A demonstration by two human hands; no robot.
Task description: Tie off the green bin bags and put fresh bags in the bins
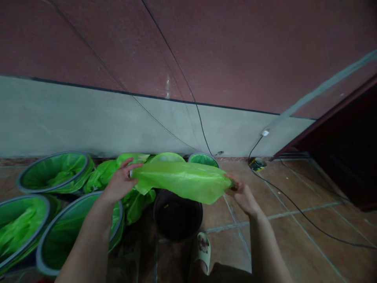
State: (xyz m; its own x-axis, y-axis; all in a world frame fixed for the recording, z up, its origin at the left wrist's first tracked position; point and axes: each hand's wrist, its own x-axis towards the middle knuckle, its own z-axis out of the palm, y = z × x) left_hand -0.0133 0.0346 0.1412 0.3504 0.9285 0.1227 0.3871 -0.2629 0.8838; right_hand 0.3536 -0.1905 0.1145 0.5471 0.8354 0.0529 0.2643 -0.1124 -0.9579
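Note:
A bright green plastic bag (182, 179) is stretched sideways between my two hands. My left hand (122, 181) is closed on its left end, and my right hand (240, 194) pinches the right end. Just below the bag stands a dark bin (178, 220), seen from above with no liner over its rim; the bag hides part of its far edge. Nearest my left forearm is a grey-rimmed bin (76, 228) lined with green plastic, partly covered by that arm.
More green-lined bins (54, 173) stand at the left and along the wall (147, 122). A black cable (294, 210) crosses the tiled floor (282, 236) to a white plug (265, 133) at the right. A small dark packet (257, 164) lies by the wall. A slipper (204, 249) shows below.

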